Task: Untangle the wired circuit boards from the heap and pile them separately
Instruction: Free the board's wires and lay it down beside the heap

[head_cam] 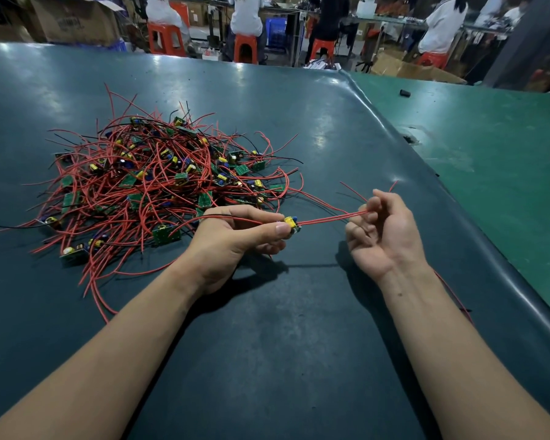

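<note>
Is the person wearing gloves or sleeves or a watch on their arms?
No. The left hand and right hand are bare, without gloves, rings or a watch. Both forearms are uncovered right down to the bottom edge of the picture, so no sleeves show.

Red and black wires (134, 185), green boards (205, 198) with yellow and blue parts. Dark teal mat (267, 312), brighter green table (489, 147). Orange stools (165, 38). Blue crate (275, 30).

Left hand (235, 239) pinches board (292, 224); right hand (381, 236) grips wires (331, 217).
</note>
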### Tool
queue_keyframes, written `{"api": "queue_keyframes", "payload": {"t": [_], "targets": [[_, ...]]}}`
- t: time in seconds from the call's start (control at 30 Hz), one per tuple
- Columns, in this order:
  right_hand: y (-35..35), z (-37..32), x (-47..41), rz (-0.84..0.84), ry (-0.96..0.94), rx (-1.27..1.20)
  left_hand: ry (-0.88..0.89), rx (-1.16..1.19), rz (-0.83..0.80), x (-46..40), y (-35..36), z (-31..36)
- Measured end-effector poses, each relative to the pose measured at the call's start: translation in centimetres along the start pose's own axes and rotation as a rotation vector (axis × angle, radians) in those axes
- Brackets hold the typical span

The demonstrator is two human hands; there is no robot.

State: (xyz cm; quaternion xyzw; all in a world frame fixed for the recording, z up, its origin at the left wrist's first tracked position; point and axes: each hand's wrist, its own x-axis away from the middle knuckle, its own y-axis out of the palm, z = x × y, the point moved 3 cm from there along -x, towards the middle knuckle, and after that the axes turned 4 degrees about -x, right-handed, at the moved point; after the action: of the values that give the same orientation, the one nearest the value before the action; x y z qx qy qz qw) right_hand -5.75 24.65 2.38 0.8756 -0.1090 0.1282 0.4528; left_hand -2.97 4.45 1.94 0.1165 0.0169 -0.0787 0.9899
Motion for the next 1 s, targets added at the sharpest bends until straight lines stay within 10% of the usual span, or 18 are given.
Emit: {"api": "queue_keyframes", "payload": {"t": [0.5,1.0], "targets": [[1.9,4.8,1.8,-0.255,-0.102,0.586,0.014,0.003,0.093,-0.3,-0.4,0.0],[-0.3,-1.8,0.1,0.031,-0.256,0.190,0.116,0.196,0.150,-0.1,-0.7,1.0]]}}
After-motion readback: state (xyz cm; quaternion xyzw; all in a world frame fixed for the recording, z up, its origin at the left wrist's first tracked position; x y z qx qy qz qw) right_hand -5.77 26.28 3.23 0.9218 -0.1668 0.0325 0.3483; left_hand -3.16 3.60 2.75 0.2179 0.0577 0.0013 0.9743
